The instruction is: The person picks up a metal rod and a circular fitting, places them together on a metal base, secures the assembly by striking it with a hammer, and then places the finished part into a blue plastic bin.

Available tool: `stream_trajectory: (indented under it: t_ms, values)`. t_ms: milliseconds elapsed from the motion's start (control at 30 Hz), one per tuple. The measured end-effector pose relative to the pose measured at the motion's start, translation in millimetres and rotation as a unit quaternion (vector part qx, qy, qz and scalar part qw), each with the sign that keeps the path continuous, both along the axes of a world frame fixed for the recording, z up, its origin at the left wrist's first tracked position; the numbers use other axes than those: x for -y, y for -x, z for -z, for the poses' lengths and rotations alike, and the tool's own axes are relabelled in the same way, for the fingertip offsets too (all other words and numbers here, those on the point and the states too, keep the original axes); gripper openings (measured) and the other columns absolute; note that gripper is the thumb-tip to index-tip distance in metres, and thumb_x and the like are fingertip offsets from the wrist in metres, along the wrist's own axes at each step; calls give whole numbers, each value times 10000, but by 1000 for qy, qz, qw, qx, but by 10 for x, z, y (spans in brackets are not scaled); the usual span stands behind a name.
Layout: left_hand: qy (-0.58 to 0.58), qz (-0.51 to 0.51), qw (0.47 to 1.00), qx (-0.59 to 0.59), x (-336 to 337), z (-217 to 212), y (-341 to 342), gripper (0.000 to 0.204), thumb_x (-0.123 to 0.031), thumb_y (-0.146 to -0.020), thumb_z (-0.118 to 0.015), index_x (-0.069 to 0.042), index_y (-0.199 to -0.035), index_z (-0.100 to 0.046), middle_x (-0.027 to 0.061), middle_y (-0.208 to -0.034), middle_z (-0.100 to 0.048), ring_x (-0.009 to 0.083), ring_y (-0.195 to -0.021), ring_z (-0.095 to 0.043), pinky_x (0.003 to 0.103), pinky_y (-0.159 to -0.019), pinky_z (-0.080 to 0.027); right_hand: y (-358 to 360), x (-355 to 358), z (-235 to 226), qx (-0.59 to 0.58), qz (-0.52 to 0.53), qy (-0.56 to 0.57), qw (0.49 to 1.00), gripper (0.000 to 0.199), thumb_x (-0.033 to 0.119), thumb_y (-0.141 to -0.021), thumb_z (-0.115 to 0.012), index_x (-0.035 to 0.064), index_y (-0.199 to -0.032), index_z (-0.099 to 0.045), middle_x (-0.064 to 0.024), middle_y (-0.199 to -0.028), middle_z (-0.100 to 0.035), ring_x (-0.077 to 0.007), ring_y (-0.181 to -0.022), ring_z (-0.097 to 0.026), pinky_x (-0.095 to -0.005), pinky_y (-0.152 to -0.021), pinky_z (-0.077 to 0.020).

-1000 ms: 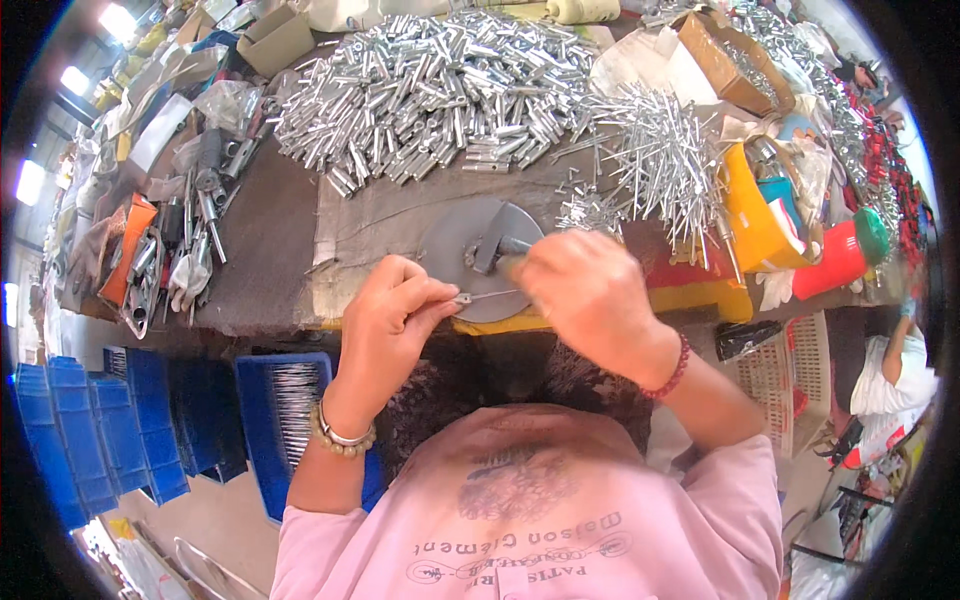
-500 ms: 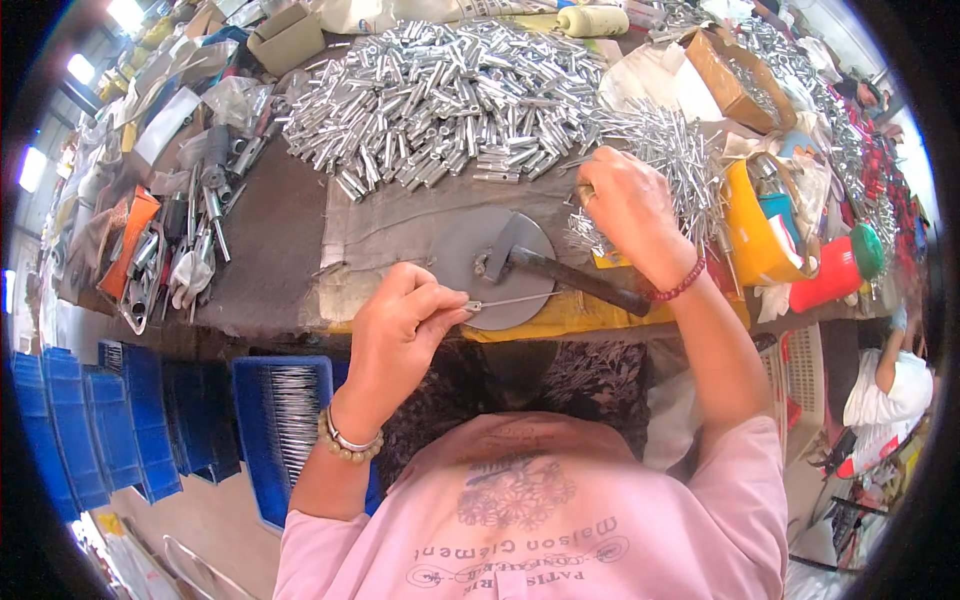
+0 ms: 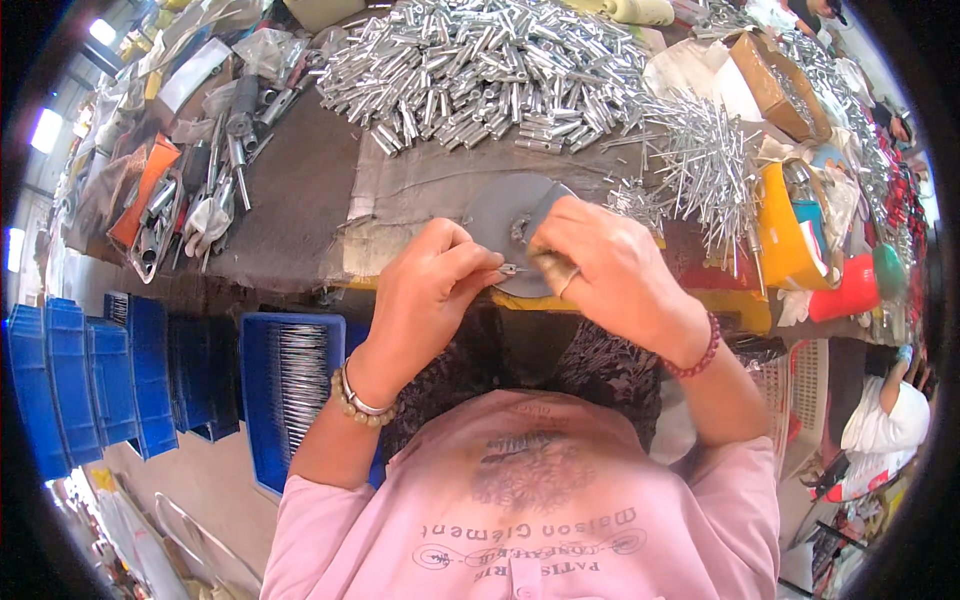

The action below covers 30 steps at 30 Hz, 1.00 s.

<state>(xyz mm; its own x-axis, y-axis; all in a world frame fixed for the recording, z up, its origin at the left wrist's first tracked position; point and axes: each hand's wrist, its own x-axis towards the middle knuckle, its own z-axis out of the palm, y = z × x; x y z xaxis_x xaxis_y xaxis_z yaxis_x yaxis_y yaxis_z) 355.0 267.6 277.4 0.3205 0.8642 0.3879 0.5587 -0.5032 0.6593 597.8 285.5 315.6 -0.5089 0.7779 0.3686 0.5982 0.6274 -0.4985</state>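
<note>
My left hand is closed in a pinch on a thin metal rod with a small fitting at its end, held over the near edge of a round grey metal disc. Close beside it, my right hand has its fingers pressed together near the fitting; what they hold is hidden or too small to make out. A hammer's dark head rests on the disc, partly covered by my right hand, which hides the handle.
A large heap of short metal tubes lies beyond the disc, with thin metal pins to its right. A yellow container and red jar stand at right. Tools lie left; a blue crate holds rods below.
My right hand has come back from the pin pile toward the disc, beside my left hand. My left hand has kept its pinch on the rod. The whole view has shifted slightly.
</note>
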Motion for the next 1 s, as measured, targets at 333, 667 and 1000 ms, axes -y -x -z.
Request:
stream_trajectory:
  t_ms: [333, 667, 1000]
  values:
    - [-29, 1, 1000, -10, 13, 46, 25, 220, -35, -855, -882, -73, -1057, -803, 76, -950, -640, 254, -866, -660, 360, -736, -530, 123, 24, 22, 38, -21, -25, 999, 46, 78, -920, -693, 50, -955, -683, -137, -966, -651, -375, -938, -703, -492, -807, -583]
    - [-32, -2, 999, -4, 8, 31, 15, 117, -100, -896, -853, -83, -970, -765, 97, -928, -652, 333, -846, -683, 446, -716, -535, 257, 22, -217, 169, -87, -132, 973, 59, 88, -860, -722, 49, -883, -685, -122, -955, -658, -316, -906, -704, -437, -795, -585]
    - [-24, 7, 1000, 11, 10, 4, 19, 117, -89, -901, -851, -75, -996, -784, 100, -941, -659, 341, -838, -682, 445, -714, -536, 313, 9, -204, 219, -87, -142, 961, 62, 115, -869, -710, 71, -864, -667, -86, -928, -608, -299, -914, -661, -433, -786, -558]
